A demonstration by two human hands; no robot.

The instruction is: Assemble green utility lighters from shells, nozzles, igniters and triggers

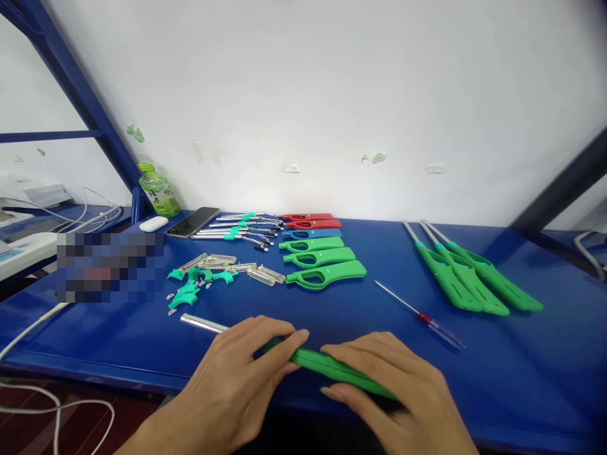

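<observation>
Between my two hands is a green long-nosed lighter, held edge-up over the front of the blue table. My left hand is closed around its front end, and the metal tube sticks out to the left past my fingers. My right hand grips the handle's rear part, thumb below and fingers on top. A seam runs along the handle's edge. Beyond my right hand lies a screwdriver with a red and clear handle. My left palm hides the trigger area.
Green, blue and red handle shells lie in a column mid-table. Left of them are metal tubes with wires, clear fuel tanks and teal triggers. Several assembled green lighters lie right. A phone and bottle stand back left.
</observation>
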